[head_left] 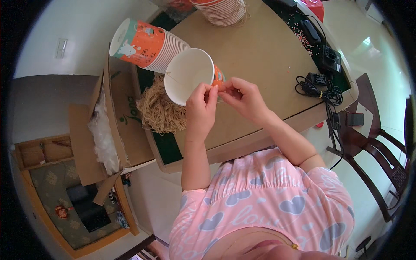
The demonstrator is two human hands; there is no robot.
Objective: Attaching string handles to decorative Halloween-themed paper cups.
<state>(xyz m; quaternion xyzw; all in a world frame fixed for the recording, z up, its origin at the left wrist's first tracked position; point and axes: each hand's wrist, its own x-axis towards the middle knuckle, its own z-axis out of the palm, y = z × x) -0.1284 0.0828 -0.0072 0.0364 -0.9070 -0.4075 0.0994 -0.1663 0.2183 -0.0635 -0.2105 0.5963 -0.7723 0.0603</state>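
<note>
A large white-lined paper bucket (187, 71) with an orange printed outside lies tilted on the table, its mouth facing me. My left hand (202, 106) is closed on its near right rim, thumb and fingers pinched there. Against the orange outer wall, my right hand (246, 99) is closed in a pinch, its fingertips almost meeting the left ones. What the right fingertips hold is too small to make out. Inside the bucket's far left wall a short strand of tan string (173, 79) shows. A tangled heap of tan string (162, 108) lies beside the bucket, left of my left hand.
A stack of nested paper buckets (149, 45) lies behind at the left; another stack (222, 11) stands at the far edge. An open cardboard box (130, 112) with clear plastic adjoins the table (264, 65). Black cables (318, 93) and adapters lie right, near a wooden chair (368, 130).
</note>
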